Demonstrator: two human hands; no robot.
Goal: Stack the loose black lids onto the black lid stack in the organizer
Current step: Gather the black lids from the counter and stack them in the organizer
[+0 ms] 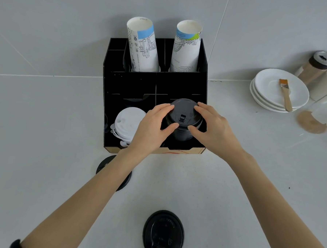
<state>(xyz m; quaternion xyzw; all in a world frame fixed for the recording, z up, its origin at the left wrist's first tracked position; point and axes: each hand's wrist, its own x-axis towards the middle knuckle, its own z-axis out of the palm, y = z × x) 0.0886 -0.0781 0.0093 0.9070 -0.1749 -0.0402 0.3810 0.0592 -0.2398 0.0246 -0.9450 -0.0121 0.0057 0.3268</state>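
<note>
Loose lid (163, 234): on counter (45, 127), before organizer (111, 87); unstacked.
Second loose lid (104, 165): nearer organizer, under left forearm.
Left hand (153, 127), right hand (213, 128): both clamped around black lid stack (184, 117) in organizer.
Remaining: two lids.

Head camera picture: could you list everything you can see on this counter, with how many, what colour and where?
organizer: one, black, centre, against the wall
paper cup stacks: two, white with printed drawings, in the organizer's back slots
black lid stack: one, front right compartment
white lids: one stack, front left compartment
loose black lids: two, on the counter in front of the organizer
plates: a white stack, right
brush: one, wooden, on the plates
shaker: one, brown, far right
left hand: on the black stack
right hand: on the black stack
</note>
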